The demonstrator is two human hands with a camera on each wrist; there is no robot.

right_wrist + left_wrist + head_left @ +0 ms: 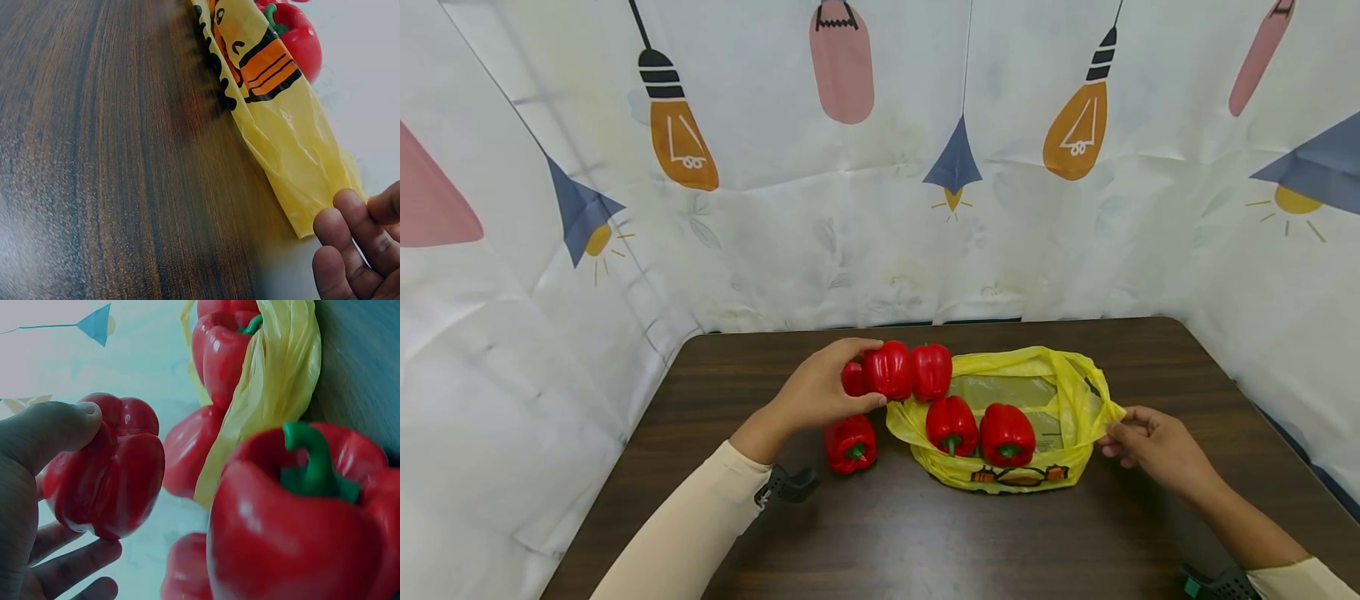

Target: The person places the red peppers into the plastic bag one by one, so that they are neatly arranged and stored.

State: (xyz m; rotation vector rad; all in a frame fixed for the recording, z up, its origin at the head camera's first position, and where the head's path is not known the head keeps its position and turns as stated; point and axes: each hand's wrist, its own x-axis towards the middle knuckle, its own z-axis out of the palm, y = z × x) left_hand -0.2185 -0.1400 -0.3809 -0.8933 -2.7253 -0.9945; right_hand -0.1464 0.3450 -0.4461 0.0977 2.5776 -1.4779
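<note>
Held pepper: a red pepper (888, 369) sits in the left hand (817, 390), just left of the bag's open mouth and raised a little off the counter; the left wrist view shows it (109, 475) with the thumb across its top and the fingers (75, 557) curled beneath.
Left hand: gripping that pepper, thumb and fingers wrapped round it.
Neighbouring peppers: another red pepper (932, 370) touches the held one on its right, at the bag's rim; a small part of one more (852, 379) shows behind the hand.
Bag: a yellow plastic bag (1060, 392) lies open on the counter, printed side toward the person, with two red peppers (952, 425) (1007, 434) inside, side by side, green stems toward the person.
Right hand: the right hand (1153, 446) pinches the bag's right edge between thumb and fingers, holding it out; in the right wrist view the fingertips (340, 234) lie at the bag's corner.
Loose pepper: one red pepper (851, 443) lies on the counter below the left hand, just left of the bag.
Counter: dark brown wood (925, 533), with a white cloth printed with lamps (880, 208) hanging behind and on both sides.
</note>
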